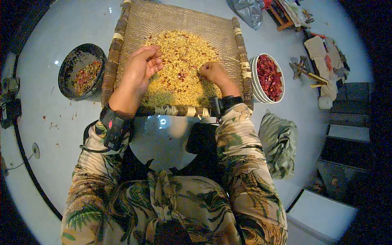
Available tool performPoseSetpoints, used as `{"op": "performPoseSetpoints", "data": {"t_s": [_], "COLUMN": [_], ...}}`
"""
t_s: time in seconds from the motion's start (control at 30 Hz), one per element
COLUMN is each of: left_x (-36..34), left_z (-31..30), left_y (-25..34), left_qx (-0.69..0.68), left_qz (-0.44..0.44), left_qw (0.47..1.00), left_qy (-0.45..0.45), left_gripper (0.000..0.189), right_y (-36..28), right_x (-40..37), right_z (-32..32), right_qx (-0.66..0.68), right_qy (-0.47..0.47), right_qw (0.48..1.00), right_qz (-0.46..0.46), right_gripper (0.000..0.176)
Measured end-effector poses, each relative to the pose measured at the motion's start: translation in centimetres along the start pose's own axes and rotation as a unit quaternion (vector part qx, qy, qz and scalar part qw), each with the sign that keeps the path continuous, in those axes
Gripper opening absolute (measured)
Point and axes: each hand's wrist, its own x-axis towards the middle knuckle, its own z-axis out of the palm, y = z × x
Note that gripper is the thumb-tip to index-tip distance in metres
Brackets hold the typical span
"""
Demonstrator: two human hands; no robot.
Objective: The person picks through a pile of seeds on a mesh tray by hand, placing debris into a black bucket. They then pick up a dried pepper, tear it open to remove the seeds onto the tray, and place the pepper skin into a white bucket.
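A heap of yellow seeds (183,53) with scattered red bits lies on a woven tray (196,20) framed by wooden poles. My left hand (143,67) hovers over the heap's left side, its fingers loosely curled and apart, with nothing visible in them. At the heap's right side, my right hand (215,76) is closed in a pinch close to the seeds. Whatever its fingertips hold, if anything, is too small to make out. A small cluster of dark red pieces (182,75) sits among the seeds between my hands.
Left of the tray stands a black bucket (65,69) with mixed red and yellow scraps. A white bucket (255,83) of dried red pieces stands close on the right, with a greenish sack (279,147) below it. A grey plastic bag (249,14) lies beyond the tray.
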Motion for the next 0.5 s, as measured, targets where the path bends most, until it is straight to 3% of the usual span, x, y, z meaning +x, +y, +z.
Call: {"op": "performPoseSetpoints", "data": {"t_s": [0.1, 0.2, 0.4, 0.5], "left_x": [0.2, 0.6, 0.6, 0.0], "left_z": [-0.1, -0.5, -0.3, 0.5], "left_y": [-0.2, -0.6, -0.5, -0.1], "left_qx": [-0.006, -0.020, -0.016, -0.024], "left_qz": [-0.004, -0.009, -0.005, 0.006], "left_qw": [1.000, 1.000, 1.000, 1.000], "left_qy": [-0.004, -0.018, -0.004, 0.012], "left_gripper": [0.021, 0.019, 0.019, 0.018], "right_y": [-1.0, -2.7, -3.6, -3.8], "right_x": [-0.1, -1.0, -1.4, -0.9], "right_z": [1.2, 1.1, 2.2, 2.5], "right_qx": [0.004, -0.017, -0.159, -0.196], "right_qy": [0.019, 0.018, 0.075, 0.038], "right_qw": [0.999, 1.000, 0.984, 0.980], "right_qz": [-0.031, 0.003, -0.033, -0.017], "right_gripper": [0.018, 0.027, 0.030, 0.029]}}
